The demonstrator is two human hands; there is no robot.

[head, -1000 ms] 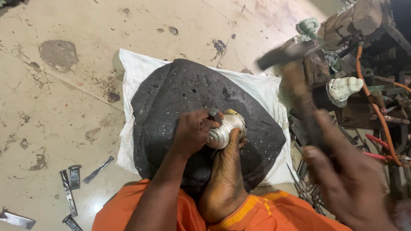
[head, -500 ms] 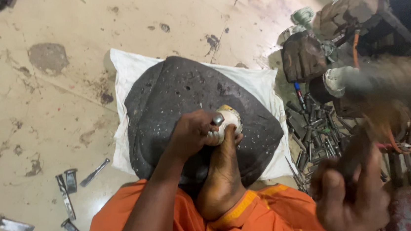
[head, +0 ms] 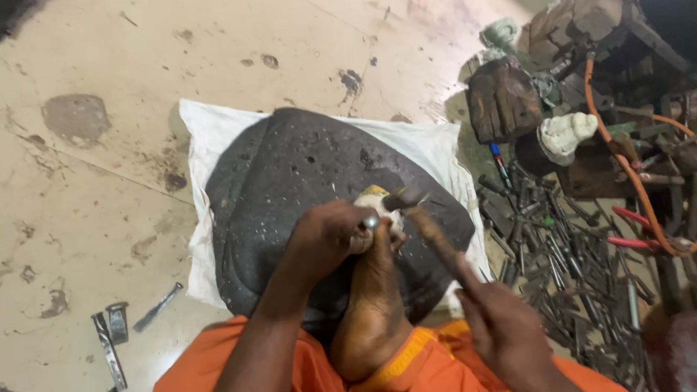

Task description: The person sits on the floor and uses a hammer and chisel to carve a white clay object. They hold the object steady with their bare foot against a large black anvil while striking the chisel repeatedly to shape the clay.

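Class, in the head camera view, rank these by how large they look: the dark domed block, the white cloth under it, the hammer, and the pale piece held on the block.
1. White cloth, partly hidden
2. Dark domed block
3. Hammer
4. Pale piece, mostly covered

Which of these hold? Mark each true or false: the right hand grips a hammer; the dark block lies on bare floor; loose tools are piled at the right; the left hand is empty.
1. The right hand grips a hammer: true.
2. The dark block lies on bare floor: false, a white cloth is under it.
3. Loose metal tools are piled at the right: true.
4. The left hand is empty: false, it pinches a small metal piece.
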